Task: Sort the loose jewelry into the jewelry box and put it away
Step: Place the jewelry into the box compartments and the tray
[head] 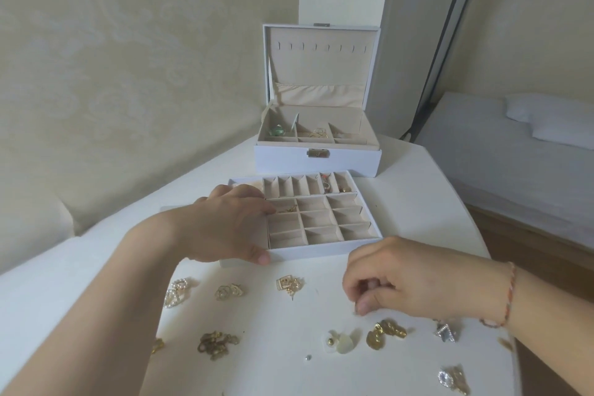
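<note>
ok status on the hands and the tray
Left hand steadies the tray. Right hand pinches a small piece off the table. Nothing blocking.

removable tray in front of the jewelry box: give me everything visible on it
The tray is a shallow white rectangle lined in beige fabric, lying flat on the white table in front of the open jewelry box. Dividers form narrow slots along the far row and wider cells nearer. Most cells look empty; a few hold small pieces. The left hand rests over its left end, thumb on the front rim.
</note>
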Available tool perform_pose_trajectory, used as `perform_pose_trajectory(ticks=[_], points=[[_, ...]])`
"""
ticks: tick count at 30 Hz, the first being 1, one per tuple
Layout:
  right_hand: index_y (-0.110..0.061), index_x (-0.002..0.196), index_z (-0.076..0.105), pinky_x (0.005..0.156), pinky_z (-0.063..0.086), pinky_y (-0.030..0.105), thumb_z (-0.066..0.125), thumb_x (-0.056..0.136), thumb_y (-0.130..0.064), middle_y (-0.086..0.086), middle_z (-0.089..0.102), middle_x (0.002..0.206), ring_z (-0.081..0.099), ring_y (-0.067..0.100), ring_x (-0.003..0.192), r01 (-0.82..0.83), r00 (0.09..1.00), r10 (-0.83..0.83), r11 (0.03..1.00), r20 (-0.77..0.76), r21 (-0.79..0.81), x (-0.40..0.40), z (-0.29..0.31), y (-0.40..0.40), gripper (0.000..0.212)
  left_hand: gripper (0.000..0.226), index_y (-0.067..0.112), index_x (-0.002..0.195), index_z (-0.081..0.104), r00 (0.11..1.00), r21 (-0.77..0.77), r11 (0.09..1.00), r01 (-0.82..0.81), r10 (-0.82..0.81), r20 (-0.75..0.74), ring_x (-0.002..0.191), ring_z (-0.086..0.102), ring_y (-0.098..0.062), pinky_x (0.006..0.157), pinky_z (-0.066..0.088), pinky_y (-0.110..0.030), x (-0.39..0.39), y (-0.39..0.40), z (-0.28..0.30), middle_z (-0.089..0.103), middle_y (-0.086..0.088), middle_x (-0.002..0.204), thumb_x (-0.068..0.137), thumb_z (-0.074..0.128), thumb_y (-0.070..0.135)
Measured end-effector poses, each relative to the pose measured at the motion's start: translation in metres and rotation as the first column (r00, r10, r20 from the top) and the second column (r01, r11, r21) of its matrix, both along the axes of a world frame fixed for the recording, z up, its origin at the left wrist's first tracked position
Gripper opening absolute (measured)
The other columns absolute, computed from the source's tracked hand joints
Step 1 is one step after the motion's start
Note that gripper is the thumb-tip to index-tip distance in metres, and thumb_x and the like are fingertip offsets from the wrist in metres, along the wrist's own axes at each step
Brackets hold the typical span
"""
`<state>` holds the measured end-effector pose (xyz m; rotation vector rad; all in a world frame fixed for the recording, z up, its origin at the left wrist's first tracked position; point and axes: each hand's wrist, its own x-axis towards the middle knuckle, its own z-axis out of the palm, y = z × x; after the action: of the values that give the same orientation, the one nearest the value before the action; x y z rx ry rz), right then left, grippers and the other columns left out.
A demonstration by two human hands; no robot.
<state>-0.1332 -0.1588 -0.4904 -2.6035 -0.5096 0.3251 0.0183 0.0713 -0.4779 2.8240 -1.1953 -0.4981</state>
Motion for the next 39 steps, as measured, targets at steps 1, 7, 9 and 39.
perform_pose_trajectory(ticks=[1,7,9,39], points=[[-0.022,0.078,0.064,0.066,0.042,0.014,0.072,0.084,-0.018,-0.013,0.056,0.079,0.054,0.004,0.07,0.031,0.999,-0.034,0.998,0.039,0.063,0.004,0.006,0.0,0.011,0.079,0.045,0.146,0.026,1.0,0.006,1.0,0.006,-0.006,0.006,0.141,0.015,-0.017,0.11,0.03,-0.039,0.0,0.0,0.0,0.016,0.02,0.152,0.079,0.063,0.064],[-0.02,0.073,0.066,0.049,0.035,0.013,0.074,0.082,-0.018,-0.008,0.05,0.051,0.047,-0.001,0.048,0.361,0.879,-0.384,0.923,0.282,0.134,0.078,0.015,0.0,0.012,0.08,0.045,0.147,0.025,1.0,0.015,1.0,-0.001,0.001,0.012,0.14,0.015,-0.018,0.111,0.03,-0.043,0.004,0.001,-0.002,0.016,0.019,0.152,0.079,0.063,0.066],[-0.018,0.075,0.068,0.051,0.034,0.009,0.074,0.082,-0.019,-0.012,0.052,0.059,0.05,0.001,0.057,0.407,0.856,-0.414,0.909,0.31,0.089,0.098,0.004,0.0,0.01,0.08,0.044,0.147,0.026,1.0,0.01,1.0,-0.004,0.004,0.003,0.14,0.014,-0.017,0.111,0.029,-0.042,0.002,0.0,-0.002,0.016,0.019,0.152,0.079,0.063,0.065],[-0.012,0.083,0.066,0.044,0.043,0.026,0.048,0.084,-0.01,0.001,0.057,0.072,0.056,0.02,0.059,-0.117,0.811,0.357,0.875,0.463,-0.47,0.038,-0.019,0.033,0.018,0.075,0.049,0.146,0.023,0.998,-0.04,0.999,-0.007,0.004,-0.067,0.143,0.008,-0.009,0.115,0.023,-0.042,0.006,0.01,-0.002,0.013,0.026,0.154,0.082,0.061,0.062]])
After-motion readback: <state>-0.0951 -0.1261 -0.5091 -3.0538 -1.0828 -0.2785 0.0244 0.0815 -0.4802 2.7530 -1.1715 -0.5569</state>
